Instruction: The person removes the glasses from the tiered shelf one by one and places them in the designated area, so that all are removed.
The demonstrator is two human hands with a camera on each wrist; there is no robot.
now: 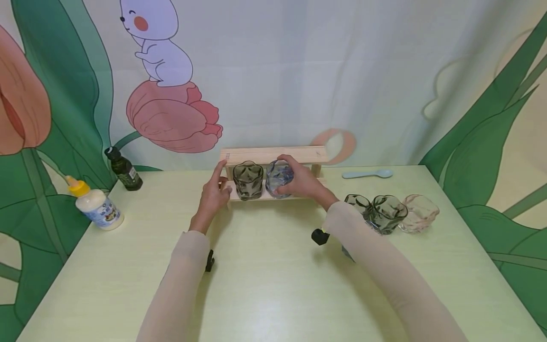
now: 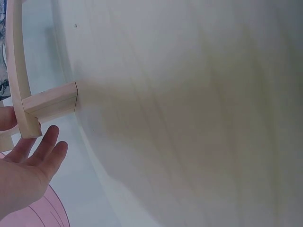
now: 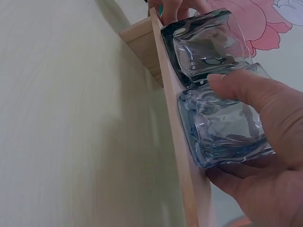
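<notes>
A small two-tier wooden rack (image 1: 273, 155) stands at the back of the table. On its lower board sit a dark grey glass cup (image 1: 248, 183) and, to the right of it, a bluish clear glass cup (image 1: 278, 176). My right hand (image 1: 301, 179) grips the bluish cup, thumb on the near side and fingers around the far side. In the right wrist view this cup (image 3: 227, 125) rests against the board right beside the grey one. My left hand (image 1: 213, 194) holds the rack's left end; in the left wrist view, thumb and fingers lie either side of the board end (image 2: 29, 125).
Right of the rack lie a light blue spoon (image 1: 367, 174), a grey glass cup (image 1: 388, 213), another grey cup (image 1: 356, 201) partly behind my sleeve, and a pinkish clear cup (image 1: 419, 213). At the left stand a dark bottle (image 1: 124, 170) and a white glue bottle (image 1: 99, 207) with yellow cap.
</notes>
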